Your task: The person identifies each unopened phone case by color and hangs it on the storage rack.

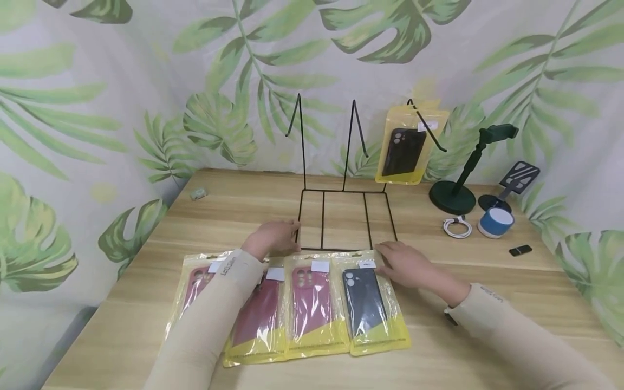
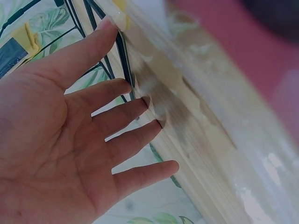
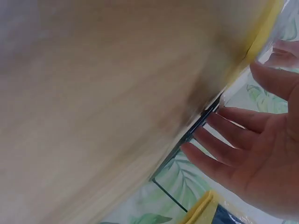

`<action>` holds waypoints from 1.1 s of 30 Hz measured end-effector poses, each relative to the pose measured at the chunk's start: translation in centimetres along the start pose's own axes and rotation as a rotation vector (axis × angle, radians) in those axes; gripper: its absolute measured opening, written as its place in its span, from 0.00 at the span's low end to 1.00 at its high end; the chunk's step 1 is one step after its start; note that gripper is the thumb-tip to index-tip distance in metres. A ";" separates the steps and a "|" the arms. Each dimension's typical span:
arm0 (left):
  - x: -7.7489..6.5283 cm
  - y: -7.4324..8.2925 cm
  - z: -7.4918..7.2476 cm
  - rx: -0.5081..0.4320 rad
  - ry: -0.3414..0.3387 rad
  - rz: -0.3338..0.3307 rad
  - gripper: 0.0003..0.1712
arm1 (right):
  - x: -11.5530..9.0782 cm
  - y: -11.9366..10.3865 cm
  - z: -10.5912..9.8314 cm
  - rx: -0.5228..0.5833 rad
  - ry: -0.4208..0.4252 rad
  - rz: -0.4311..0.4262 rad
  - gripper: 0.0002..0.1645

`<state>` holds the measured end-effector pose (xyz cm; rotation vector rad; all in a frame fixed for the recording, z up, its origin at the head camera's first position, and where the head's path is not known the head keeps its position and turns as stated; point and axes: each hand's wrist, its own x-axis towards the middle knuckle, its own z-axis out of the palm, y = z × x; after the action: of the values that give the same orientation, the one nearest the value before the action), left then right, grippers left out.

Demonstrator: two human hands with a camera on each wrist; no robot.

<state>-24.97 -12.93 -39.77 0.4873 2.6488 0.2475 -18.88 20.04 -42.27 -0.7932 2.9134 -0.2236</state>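
A black wire rack (image 1: 344, 191) with several upright hooks stands on the table. My left hand (image 1: 275, 238) is at its front left corner; in the left wrist view its fingers (image 2: 128, 135) are extended, the thumb against the black wire. My right hand (image 1: 407, 265) is by the front right corner, at the top edge of a bagged dark blue phone case (image 1: 366, 303); its fingers (image 3: 219, 144) are loosely bent around nothing. Bagged pink (image 1: 313, 303) and dark red (image 1: 258, 314) phone cases lie alongside, another pink one partly under the left sleeve. A bagged black phone case (image 1: 404, 149) hangs on the right hook.
On the right stand a dark green phone stand (image 1: 453, 197), a small black stand (image 1: 519, 177) and a blue-and-white round item (image 1: 495, 222). A coiled white cable (image 1: 457, 227) and a small black item (image 1: 520, 250) lie nearby. A small greenish item (image 1: 198, 193) sits back left.
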 end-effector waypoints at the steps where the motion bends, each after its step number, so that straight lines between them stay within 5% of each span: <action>1: 0.0 0.0 0.0 0.000 0.004 0.002 0.44 | 0.2 -0.1 0.1 -0.002 0.009 0.000 0.34; 12: 0.0 -0.5 1.0 0.006 0.015 0.013 0.44 | 0.7 -0.8 0.5 -0.010 0.114 -0.024 0.24; 20: 0.3 -0.3 0.4 0.026 0.027 0.019 0.43 | 0.8 -0.5 0.1 -0.040 0.200 -0.021 0.03; 33: 0.1 -0.1 0.2 0.015 0.011 -0.002 0.43 | -0.5 -0.1 -1.4 0.076 0.186 0.077 0.06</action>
<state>-25.03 -12.99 -40.00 0.4897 2.6636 0.2306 -18.61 20.38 -40.84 -0.6816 3.0792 -0.4205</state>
